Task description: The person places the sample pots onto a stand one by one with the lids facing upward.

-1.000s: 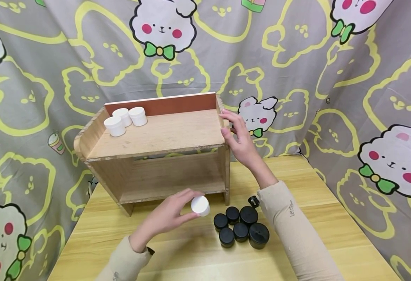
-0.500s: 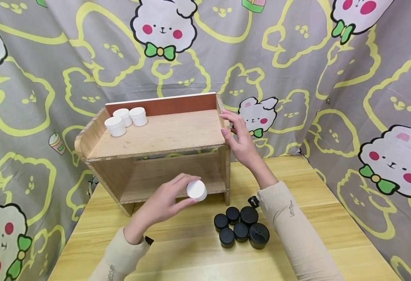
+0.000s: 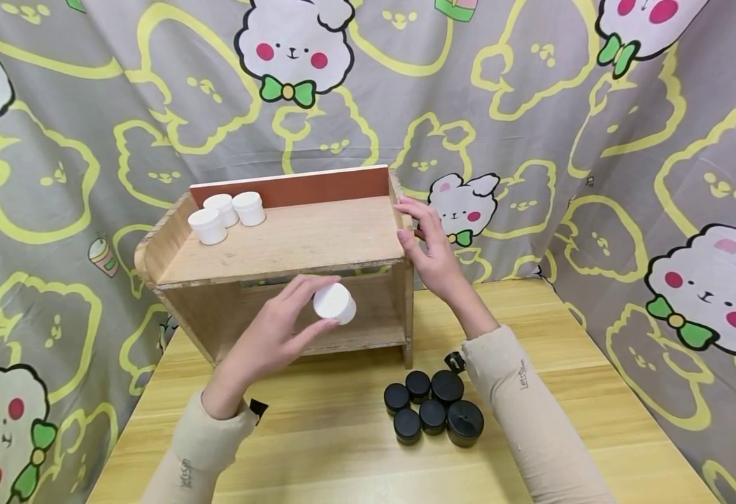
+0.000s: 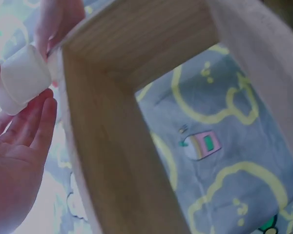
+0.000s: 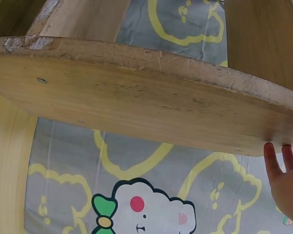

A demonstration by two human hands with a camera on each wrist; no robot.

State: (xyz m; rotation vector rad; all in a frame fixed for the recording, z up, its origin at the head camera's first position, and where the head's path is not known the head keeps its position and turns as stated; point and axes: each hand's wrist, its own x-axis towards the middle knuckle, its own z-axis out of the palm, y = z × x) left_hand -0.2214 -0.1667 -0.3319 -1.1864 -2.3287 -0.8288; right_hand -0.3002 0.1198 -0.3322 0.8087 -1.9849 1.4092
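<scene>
My left hand [image 3: 273, 322] pinches a white lidded jar [image 3: 335, 304] between thumb and fingers, raised in front of the shelf's lower opening in the head view. The same white jar [image 4: 23, 79] shows tilted in the left wrist view. My right hand [image 3: 431, 245] rests at the upper right side panel of the small wooden shelf [image 3: 305, 234]. In the right wrist view, the right hand's fingertips [image 5: 269, 148] lie against the panel's outer face. Several white jars [image 3: 208, 225] stand grouped at the left end of the top board.
Several black-lidded jars [image 3: 432, 416] are clustered on the wooden table [image 3: 317, 434], left of my right forearm. A small black object [image 3: 455, 361] lies by the right cuff. Behind the shelf hangs a grey patterned curtain [image 3: 519, 84].
My left hand has lifted the white jar up and to the left, from over the table to in front of the shelf. My right hand keeps its place at the side panel.
</scene>
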